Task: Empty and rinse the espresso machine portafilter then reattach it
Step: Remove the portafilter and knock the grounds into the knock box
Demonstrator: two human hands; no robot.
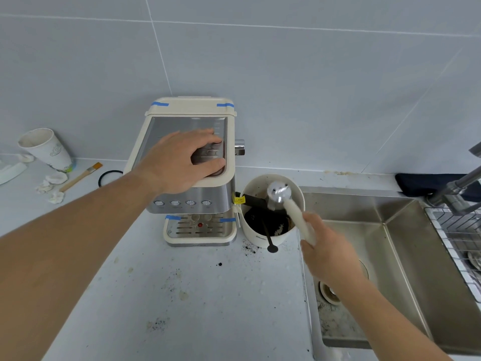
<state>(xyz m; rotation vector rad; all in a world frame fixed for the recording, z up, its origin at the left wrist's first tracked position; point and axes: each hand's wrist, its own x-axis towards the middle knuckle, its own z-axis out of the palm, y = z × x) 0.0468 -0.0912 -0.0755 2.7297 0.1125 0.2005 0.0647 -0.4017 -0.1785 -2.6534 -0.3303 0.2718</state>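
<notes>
Where the bench (182, 295) meets the tiled wall at the far left, we see a tilted paper cup (46, 149), crumpled white scraps, a small brush (82, 176) and a black ring (108, 177) lying flat. Our left hand (182, 158) reaches forward with the arm stretched out long, and it lies palm down on the top plate of the espresso machine (192, 178), fingers spread and unclenched, gripping nothing. That machine is cream and steel, with blue tape strips at its corners, four round buttons along its front and a slotted drip tray below. Coffee grounds are scattered over the bench in front of it.

Just beside the machine stands a cream knock box (270, 212), dark grounds heaped inside and a black bar across its mouth. Over it we hold the portafilter (279, 195): its shiny metal head sits above the box's opening, blurred, and its pale handle slants down and to the right. Our right hand (325, 251) is clenched around the end of that handle, the forearm running back toward the lower right across the steel sink (406, 256). At the far right we see a faucet (458, 188), a wire rack and a dark cloth (426, 183) by the wall.
</notes>
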